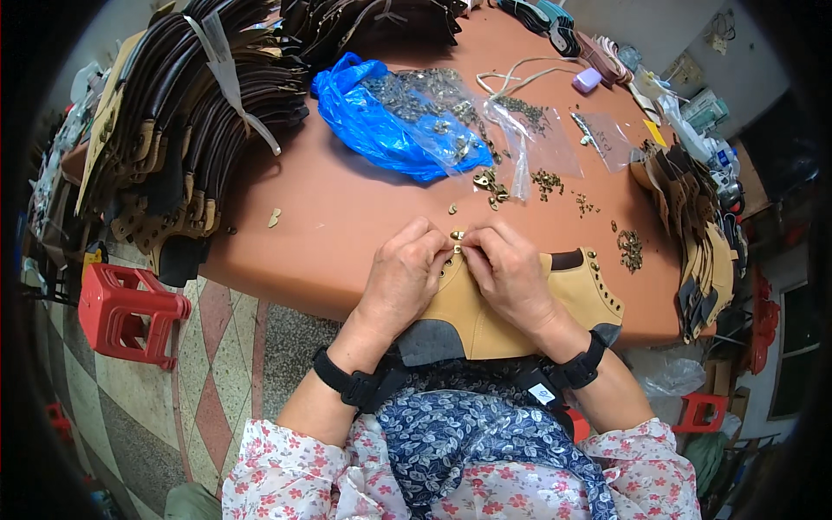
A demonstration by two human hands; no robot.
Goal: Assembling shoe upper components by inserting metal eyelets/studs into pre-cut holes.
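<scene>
Your left hand and right hand pinch the upper's eyelet edge, fingertips nearly meeting at a small fitting. The upper overhangs the table edge; it looks light, bendable: hold beside the eyelets.

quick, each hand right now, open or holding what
Left hand: closed, pinching the edge of the tan leather piece.
Right hand: pinched closed at a small metal fitting; exact grip hidden.
</scene>
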